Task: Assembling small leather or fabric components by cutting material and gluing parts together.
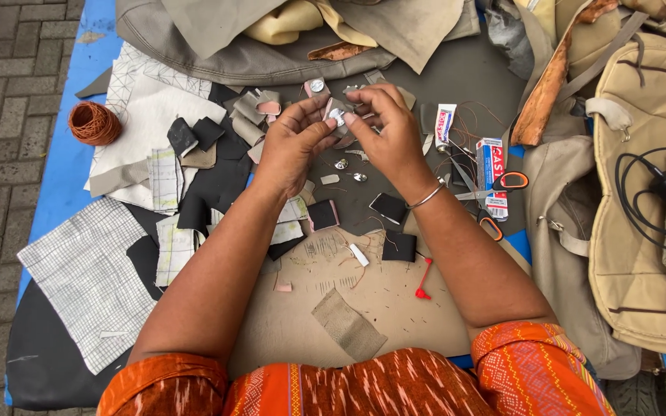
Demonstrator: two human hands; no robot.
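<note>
1. While scraps of cloth and leather lie spread over the tabletop [456, 77], a small white piece [337, 116] is pinched between both hands, raised just above the clutter near the middle of the work surface.
2. The left hand [293, 142] is seen with fingers curled inward, thumb and fingertips closed on the piece from the left.
3. The right hand [385, 131] is closed on the same piece from the right, its fingers bent over it; a thin metal bangle [425, 198] is worn at that wrist.
4. Small silver studs [358, 177] are scattered on the grey surface directly below the hands, with one round metal button [317, 85] just beyond them.
5. Orange-handled scissors [495, 192] are laid to the right of the right wrist, beside a small glue tube [445, 125] and a flat red-and-blue box [491, 173].
6. A ball of rust-coloured thread [93, 122] is set well apart at the left edge, on the blue sheet [67, 177].
7. A tan board [364, 296] nearest the person carries a woven swatch [348, 324] and a red pin tool [423, 279].
8. A beige bag [641, 208] is piled at the right, with a black cable [649, 192] resting on it.
</note>
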